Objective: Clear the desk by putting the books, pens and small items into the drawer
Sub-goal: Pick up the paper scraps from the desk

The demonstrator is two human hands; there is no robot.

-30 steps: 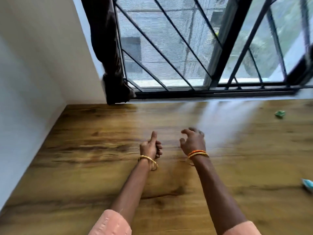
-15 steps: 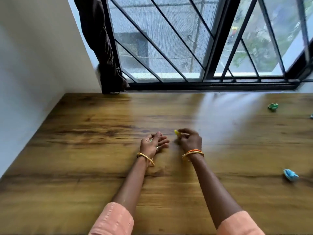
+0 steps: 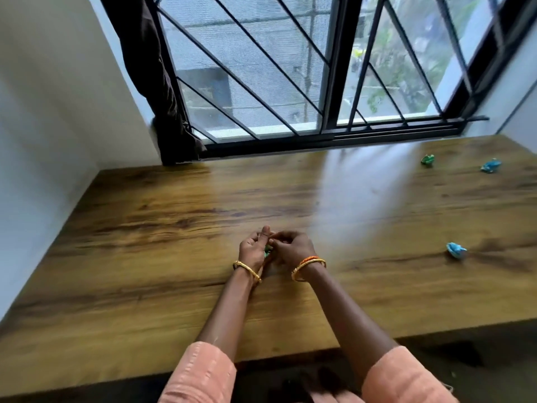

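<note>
My left hand (image 3: pixel 253 251) lies cupped on the wooden desk (image 3: pixel 145 228) at its middle, holding small items; a green bit (image 3: pixel 266 250) shows in the palm. My right hand (image 3: pixel 292 249) is pressed against it, its curled fingertips pinched together over the left palm, and what they pinch is hidden. Three more small crumpled items lie on the right side of the desk: a green one (image 3: pixel 427 159) and a blue one (image 3: pixel 491 165) near the window, and another blue one (image 3: pixel 456 250) nearer to me. No drawer, books or pens are in view.
A barred window (image 3: pixel 290 82) runs along the far edge of the desk, with a dark curtain (image 3: pixel 162 82) bunched at its left. A white wall (image 3: pixel 43 126) borders the desk's left side. The desk's front edge is just below my sleeves.
My hands have come together: the right hand, which pinched a small yellow item beside the left hand, now has its fingertips in the left palm. The view has tilted down and right.
</note>
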